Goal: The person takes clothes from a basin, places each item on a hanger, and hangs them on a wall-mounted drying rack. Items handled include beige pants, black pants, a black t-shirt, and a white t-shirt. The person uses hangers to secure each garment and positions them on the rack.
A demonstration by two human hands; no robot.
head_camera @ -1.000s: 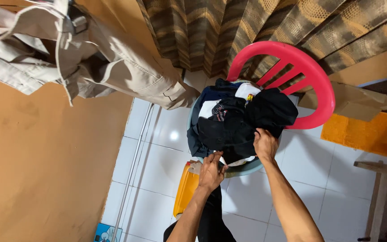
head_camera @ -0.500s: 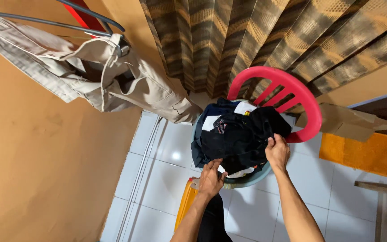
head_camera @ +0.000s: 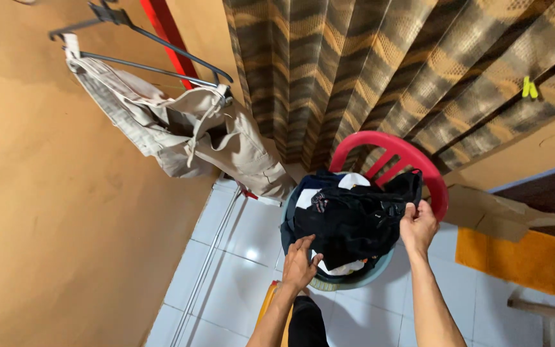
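- Here we see a black garment (head_camera: 353,222), crumpled and heaped on top of a full laundry basket (head_camera: 348,277), its cloth dark and matte with folds running across it.
- A small patch of red and white stitching shows on the garment's upper left part; we cannot make out what it is.
- Our right hand (head_camera: 418,226) pinches the garment's right edge, fingers closed on the cloth and lifting that corner a little above the pile.
- Our left hand (head_camera: 299,263) lies at the garment's lower left edge, fingers curled; we cannot tell whether it grips the black cloth or only touches it.
- Under the black garment lie white cloth (head_camera: 336,266) and dark blue cloth (head_camera: 290,232), spilling over the pale blue-grey rim of the basket.
- The basket sits on a red plastic chair (head_camera: 394,151), whose slatted back rises behind the pile.
- A beige pair of trousers (head_camera: 191,132) hangs on a dark wire hanger (head_camera: 149,42) against the tan wall at the left, well apart from the hands.
- A brown patterned curtain (head_camera: 380,71) hangs behind the chair, and an orange mat (head_camera: 521,254) lies on the white tiled floor (head_camera: 226,270) to the right.
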